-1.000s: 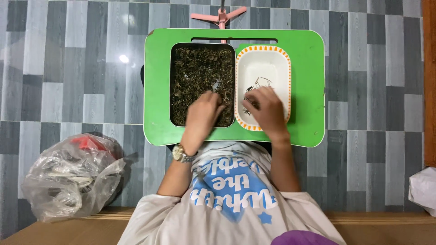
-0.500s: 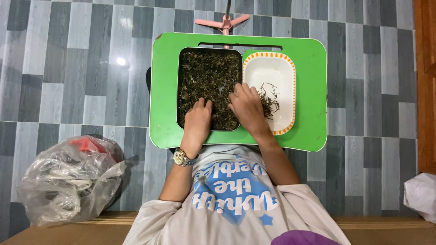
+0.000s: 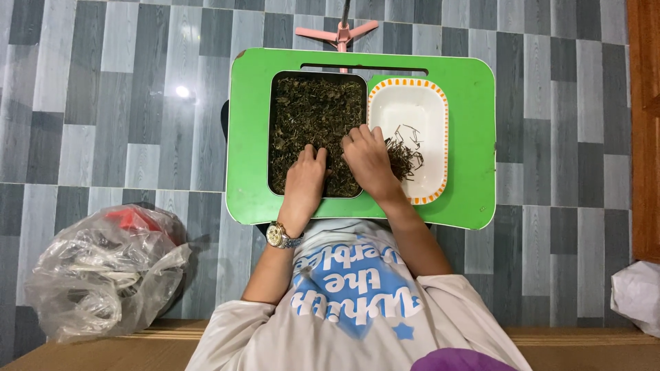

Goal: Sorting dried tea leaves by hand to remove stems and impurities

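Note:
A black rectangular tray (image 3: 271, 130) full of dark dried leaves (image 3: 313, 110) sits on a small green table (image 3: 474, 137). Beside it on the right stands a white dish with an orange rim (image 3: 412, 106), holding a small heap of thin dark stems (image 3: 407, 156). My left hand (image 3: 306, 180), with a wristwatch, lies palm down on the leaves at the tray's near edge. My right hand (image 3: 368, 161) rests on the leaves at the tray's near right side, fingers spread forward, just left of the stems. Neither hand visibly grips anything.
A crumpled clear plastic bag (image 3: 103, 271) with something red inside lies on the grey tiled floor at the left. A pink stand foot (image 3: 337, 31) shows beyond the table. A white bag (image 3: 636, 295) lies at the right, beside a wooden edge (image 3: 645, 137).
My right hand has moved left from over the white dish back onto the leaves in the black tray. A few more stems lie in the dish. My left hand stayed in the tray.

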